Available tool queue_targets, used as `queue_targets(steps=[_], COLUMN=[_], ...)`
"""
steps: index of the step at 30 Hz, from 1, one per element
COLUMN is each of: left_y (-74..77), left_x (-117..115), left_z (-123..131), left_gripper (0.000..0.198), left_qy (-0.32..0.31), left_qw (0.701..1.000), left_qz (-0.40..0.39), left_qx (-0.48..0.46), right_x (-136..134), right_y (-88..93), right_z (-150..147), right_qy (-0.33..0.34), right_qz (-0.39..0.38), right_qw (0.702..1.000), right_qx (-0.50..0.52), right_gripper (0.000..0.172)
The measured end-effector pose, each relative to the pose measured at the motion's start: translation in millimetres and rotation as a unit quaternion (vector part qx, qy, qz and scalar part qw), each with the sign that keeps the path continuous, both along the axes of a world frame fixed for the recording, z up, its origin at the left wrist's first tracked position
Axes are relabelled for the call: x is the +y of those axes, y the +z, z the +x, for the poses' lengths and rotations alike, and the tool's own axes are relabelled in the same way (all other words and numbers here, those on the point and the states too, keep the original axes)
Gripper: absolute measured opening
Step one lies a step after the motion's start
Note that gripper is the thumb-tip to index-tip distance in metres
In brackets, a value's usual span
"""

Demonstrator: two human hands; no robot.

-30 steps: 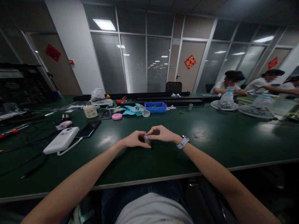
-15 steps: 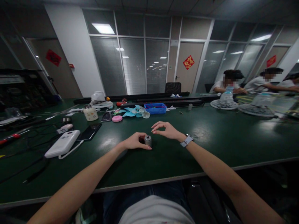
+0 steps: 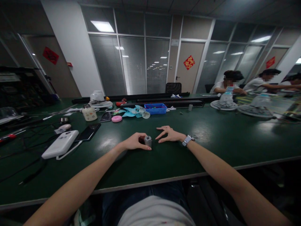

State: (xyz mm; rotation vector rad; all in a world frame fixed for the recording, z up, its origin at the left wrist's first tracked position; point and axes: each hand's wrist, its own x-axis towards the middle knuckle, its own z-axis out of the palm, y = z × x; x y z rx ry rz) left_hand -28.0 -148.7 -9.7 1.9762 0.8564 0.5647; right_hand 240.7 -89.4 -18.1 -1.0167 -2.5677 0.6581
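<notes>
A small grey metal cylinder, which looks like a small electric motor (image 3: pixel 148 142), stands upright on the green table (image 3: pixel 164 163) with a dark stub in the middle of its top. My left hand (image 3: pixel 136 141) is wrapped around its left side, thumb along the near side and fingers behind it. To the right of the cylinder is my right hand (image 3: pixel 170 134), its fingers spread apart and holding nothing. A watch with a pale strap (image 3: pixel 187 140) is on that wrist.
Beyond my hands lie a blue bin (image 3: pixel 155 109), light-blue fan blades (image 3: pixel 133 111) and a pink round lid (image 3: pixel 117 119). At left are a white power bank (image 3: pixel 60 144), a phone (image 3: pixel 89 131) and cables. Another grey cylinder (image 3: pixel 190 107) stands farther back. Co-workers (image 3: pixel 231 83) sit at far right.
My right hand has dropped slightly and its fingers have spread from a near-pinch. My left hand stays around the small motor. The whole view has shifted slightly.
</notes>
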Motion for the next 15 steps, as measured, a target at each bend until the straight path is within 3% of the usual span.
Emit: queue_targets(steps=[3,7,10,15], left_y=[0.1,-0.3,-1.8,-4.5], left_x=[0,0,0,1], left_z=[0,0,0,0], left_gripper=[0.044,0.044,0.046,0.05], left_qy=[0.002,0.003,0.002,-0.003], left_qw=[1.0,1.0,1.0,1.0], left_qz=[-0.007,-0.007,-0.005,-0.008], left_qx=[-0.003,-0.007,-0.012,-0.029], right_x=[-3,-21,-41,-56], right_y=[3.1,15.2,26.1,29.5], right_z=[-5,-26,-45,-61], right_qy=[-0.002,-0.021,-0.013,0.0], right_qz=[0.014,0.073,0.076,0.064], right_qw=[1.0,0.984,0.966,0.968], right_qx=[0.015,0.163,0.245,0.242], right_gripper=[0.028,0.018,0.016,0.012])
